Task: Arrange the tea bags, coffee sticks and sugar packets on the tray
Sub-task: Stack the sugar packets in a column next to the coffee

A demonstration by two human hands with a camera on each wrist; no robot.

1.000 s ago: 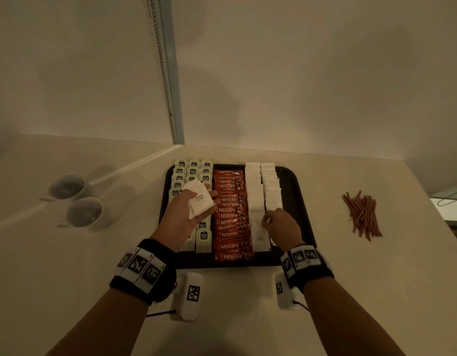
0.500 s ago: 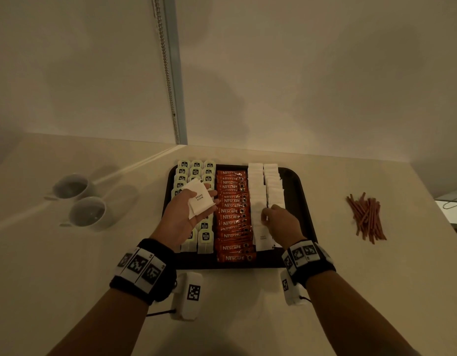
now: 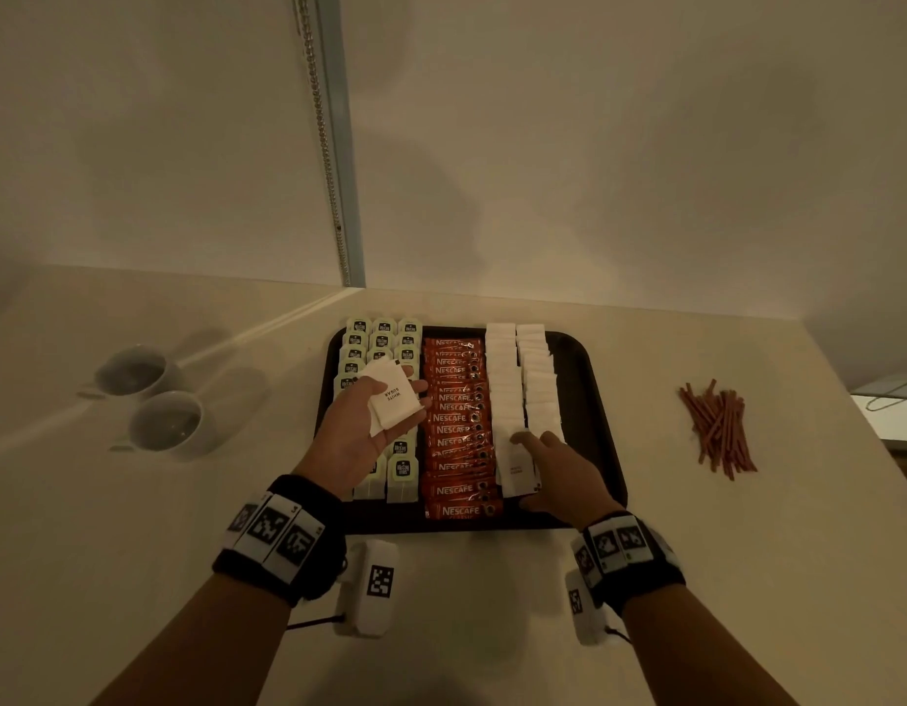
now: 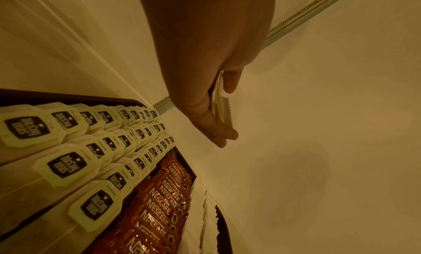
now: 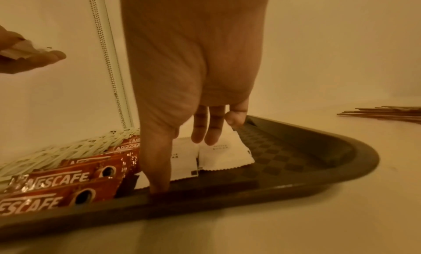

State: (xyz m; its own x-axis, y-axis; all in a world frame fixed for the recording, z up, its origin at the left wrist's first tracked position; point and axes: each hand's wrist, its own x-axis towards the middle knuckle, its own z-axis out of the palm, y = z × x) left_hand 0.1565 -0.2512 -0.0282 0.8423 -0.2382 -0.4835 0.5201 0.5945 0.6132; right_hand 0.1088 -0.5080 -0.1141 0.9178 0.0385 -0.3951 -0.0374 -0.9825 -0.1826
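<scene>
Head view shows my left hand (image 3: 370, 425) palm up above the tea bags (image 3: 377, 343), with a small stack of sugar packets (image 3: 393, 400) lying across my fingers and my thumb curled over the near edge to keep them there; the left wrist view shows that stack edge-on, pinched between thumb and fingers (image 4: 218, 130). My right hand (image 3: 553, 466) lies low over the near end of the sugar rows (image 3: 520, 379), fingers straight and a little spread, holding nothing. From the right wrist view, my thumb tip reaches down to the tray (image 5: 318, 149) floor just by its front rim, while my other fingertips (image 5: 205, 131) hang over the two nearest packets (image 5: 225, 157); I cannot tell whether they touch. The coffee sticks (image 3: 456, 425) run in a column just left of that hand, between the tea bags and the sugar. I judge these packets light, thin and soft, with loose grains inside that shift, so a stack will fan or slide if I tilt my palm. Their paper looks matte rather than slick, and the crimped, saw-toothed ends seem the firmest part. I would pinch one by a flat end or across its short sides, gently, then lay it overlapping the last packet below my right fingers.
</scene>
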